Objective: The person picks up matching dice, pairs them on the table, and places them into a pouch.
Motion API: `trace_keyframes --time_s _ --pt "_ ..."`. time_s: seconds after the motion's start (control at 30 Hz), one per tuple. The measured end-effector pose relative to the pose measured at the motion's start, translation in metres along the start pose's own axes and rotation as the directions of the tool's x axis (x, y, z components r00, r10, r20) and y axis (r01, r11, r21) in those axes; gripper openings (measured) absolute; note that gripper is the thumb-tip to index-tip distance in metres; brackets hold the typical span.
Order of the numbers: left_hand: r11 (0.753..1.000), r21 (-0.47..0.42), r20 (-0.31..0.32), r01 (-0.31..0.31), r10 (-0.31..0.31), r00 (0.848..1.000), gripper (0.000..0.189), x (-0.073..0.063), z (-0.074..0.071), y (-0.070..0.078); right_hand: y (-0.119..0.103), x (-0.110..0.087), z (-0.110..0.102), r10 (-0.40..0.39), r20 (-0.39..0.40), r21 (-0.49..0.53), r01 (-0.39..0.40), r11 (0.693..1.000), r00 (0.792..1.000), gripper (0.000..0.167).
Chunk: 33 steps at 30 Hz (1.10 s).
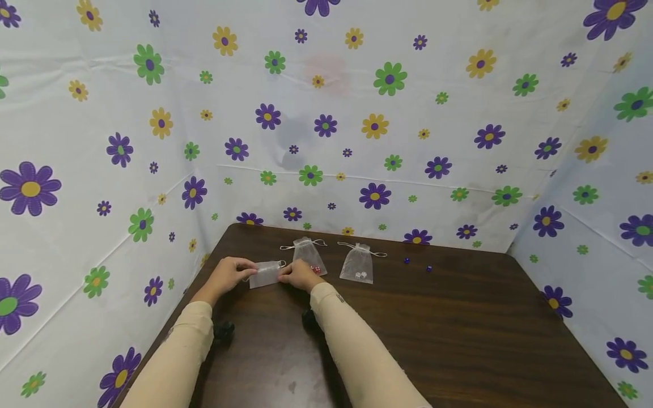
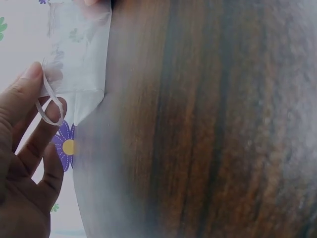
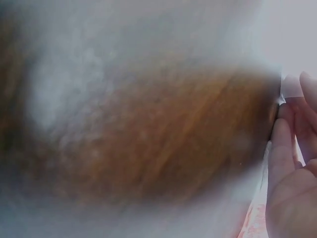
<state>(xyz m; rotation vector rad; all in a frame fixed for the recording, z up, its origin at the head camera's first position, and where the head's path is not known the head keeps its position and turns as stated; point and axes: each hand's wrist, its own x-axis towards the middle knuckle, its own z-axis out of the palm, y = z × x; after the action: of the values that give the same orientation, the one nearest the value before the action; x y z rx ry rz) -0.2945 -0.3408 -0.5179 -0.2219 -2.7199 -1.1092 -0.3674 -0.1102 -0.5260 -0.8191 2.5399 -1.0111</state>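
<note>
Bag (image 1: pixel 265 276) is pinched by left hand (image 1: pixel 227 277) at nine o'clock, right hand (image 1: pixel 302 276) at three. Uneven tugging might tear it.

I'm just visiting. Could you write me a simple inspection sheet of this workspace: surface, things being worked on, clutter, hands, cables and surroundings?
Surface: dark brown wood-grain table, with some glare.
Things in work: one sheer white pouch, held between both hands.
Clutter: two more sheer bags, one with red dice, one with whitish dice; two small blue cubes lie loose to the right of them.
Hands: left hand pinches the pouch's left side; right hand pinches its right side.
Cables: nothing seen.
Surroundings: white flowered cloth behind the table and on both sides.
</note>
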Motion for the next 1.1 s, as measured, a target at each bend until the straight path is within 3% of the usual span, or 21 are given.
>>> trace_keyframes --time_s 0.27,0.53,0.8,1.1 --pt "1.000 0.022 -0.001 -0.017 0.017 1.000 0.013 0.001 -0.002 -0.001 0.006 -0.003 -0.012 -0.033 0.022 0.111 0.030 0.993 0.999 0.019" --pt "0.999 0.045 0.011 -0.024 0.024 1.000 0.013 0.000 -0.005 -0.002 0.022 -0.006 -0.034 -0.078 -0.115 0.280 0.108 0.954 0.990 0.021" --pt "0.999 0.031 0.017 -0.025 0.025 1.000 0.014 0.000 -0.007 -0.007 0.054 -0.023 -0.079 -0.084 -0.247 0.275 0.153 0.949 0.965 0.022" --pt "0.998 0.066 0.017 -0.003 0.002 1.000 0.015 0.001 -0.007 -0.003 0.119 -0.060 -0.151 0.066 -0.390 0.244 0.034 0.969 0.919 0.026"
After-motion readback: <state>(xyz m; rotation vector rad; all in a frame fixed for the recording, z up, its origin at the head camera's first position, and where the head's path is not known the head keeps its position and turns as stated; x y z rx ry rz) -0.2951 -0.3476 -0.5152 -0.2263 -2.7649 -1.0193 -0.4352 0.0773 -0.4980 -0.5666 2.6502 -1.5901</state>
